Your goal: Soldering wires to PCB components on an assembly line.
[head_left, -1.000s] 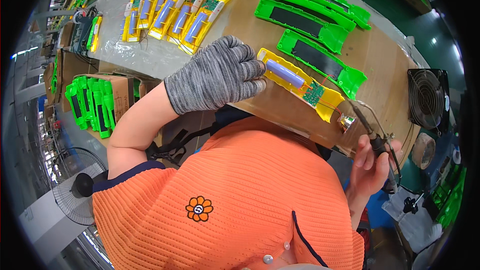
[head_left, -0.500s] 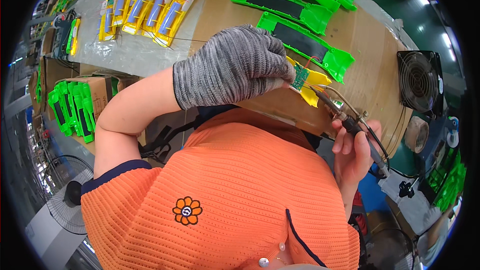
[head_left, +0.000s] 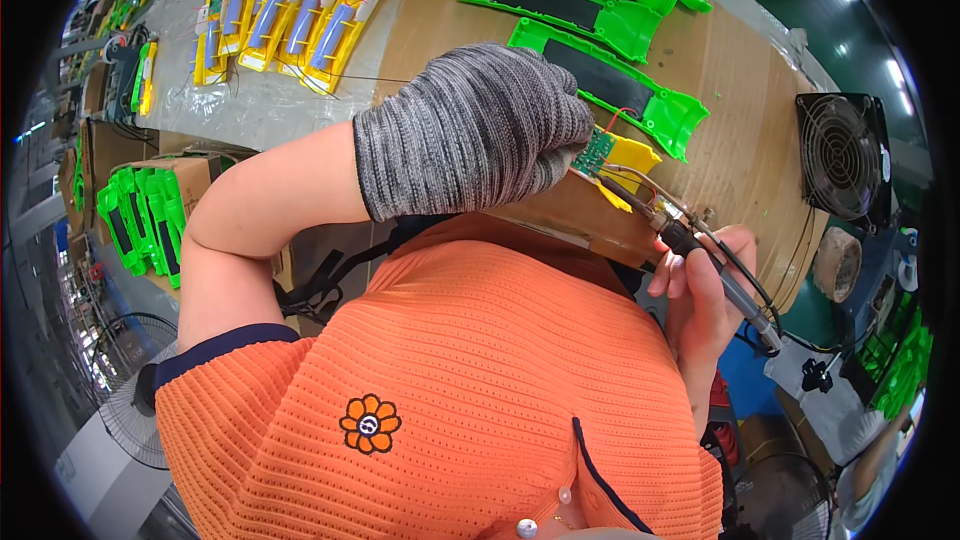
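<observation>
My left hand (head_left: 478,130), in a grey knitted glove, is closed around a yellow plastic housing (head_left: 634,156) near the table's front edge. Most of that housing is hidden under the glove. A green circuit board (head_left: 594,152) shows beside the gloved fingers, with thin wires around it. In my bare right hand (head_left: 706,302) is a soldering iron (head_left: 682,238), gripped between thumb and fingers. A thin metal tube and a cable run along the iron. Its tip reaches the lower edge of the board; whether it touches is too small to tell.
Green curved shells (head_left: 610,80) with black panels lie just beyond my hands. Several yellow housings (head_left: 338,35) with purple cells and boards lie at far left. A black fan (head_left: 842,158) stands at right. A carton of green parts (head_left: 142,225) sits at left.
The soldering iron's tip has shifted a little left, closer to the board's lower edge, and my right hand has moved with it. My left hand keeps its hold on the yellow housing.
</observation>
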Available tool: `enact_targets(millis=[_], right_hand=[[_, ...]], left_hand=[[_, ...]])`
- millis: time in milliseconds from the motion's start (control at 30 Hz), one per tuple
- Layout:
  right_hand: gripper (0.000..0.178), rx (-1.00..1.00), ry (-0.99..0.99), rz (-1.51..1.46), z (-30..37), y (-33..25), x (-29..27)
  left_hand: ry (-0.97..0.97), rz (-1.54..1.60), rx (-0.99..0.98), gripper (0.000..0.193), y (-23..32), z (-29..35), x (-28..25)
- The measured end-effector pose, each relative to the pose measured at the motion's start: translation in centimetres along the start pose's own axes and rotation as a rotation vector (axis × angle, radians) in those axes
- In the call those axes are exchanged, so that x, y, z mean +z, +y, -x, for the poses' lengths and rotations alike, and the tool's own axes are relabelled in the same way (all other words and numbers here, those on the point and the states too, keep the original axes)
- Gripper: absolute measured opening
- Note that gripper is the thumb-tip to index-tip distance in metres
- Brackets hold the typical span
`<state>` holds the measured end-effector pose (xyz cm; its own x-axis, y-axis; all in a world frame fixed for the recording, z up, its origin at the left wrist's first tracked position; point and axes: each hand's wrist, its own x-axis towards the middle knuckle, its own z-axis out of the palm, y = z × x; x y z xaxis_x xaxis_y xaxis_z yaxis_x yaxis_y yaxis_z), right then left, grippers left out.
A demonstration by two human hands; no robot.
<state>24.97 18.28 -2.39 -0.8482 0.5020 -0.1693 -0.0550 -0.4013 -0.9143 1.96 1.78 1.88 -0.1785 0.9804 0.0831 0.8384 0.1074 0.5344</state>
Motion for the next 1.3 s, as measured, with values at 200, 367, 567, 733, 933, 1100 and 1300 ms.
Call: enact_targets(millis=[200,367,567,733,933,1100,1300], right_hand=[[0.018,0.013,0.015,0.079,0.0,-0.3,0.8],[0.018,0.003,0.012,0.105,0.3,-0.2,0.7],[0.02,-0.045,-0.005,0.115,0.4,0.2,0.6],[0.021,-0.032,0.005,0.107,0.5,0.2,0.7],[0.02,-0.142,0.091,0.032,0.0,-1.1,-0.4],[0.019,-0.278,0.221,0.05,-1.7,-0.5,-2.8],[0.011,-0.345,0.233,-0.118,-2.2,0.1,-3.6]], left_hand=[[-0.004,-0.051,-0.011,0.009,0.0,0.0,0.2],[-0.032,-0.043,-0.033,0.009,0.2,-0.2,0.1],[-0.038,-0.049,-0.042,0.011,0.2,-0.2,0.1],[-0.038,-0.039,-0.051,0.011,0.3,-0.2,-0.1],[-0.053,-0.025,-0.069,0.011,0.6,-0.1,-0.3],[-0.034,-0.104,0.003,0.011,0.3,-0.8,-1.1],[-0.044,-0.595,0.017,0.049,-1.1,-2.4,-1.2]])
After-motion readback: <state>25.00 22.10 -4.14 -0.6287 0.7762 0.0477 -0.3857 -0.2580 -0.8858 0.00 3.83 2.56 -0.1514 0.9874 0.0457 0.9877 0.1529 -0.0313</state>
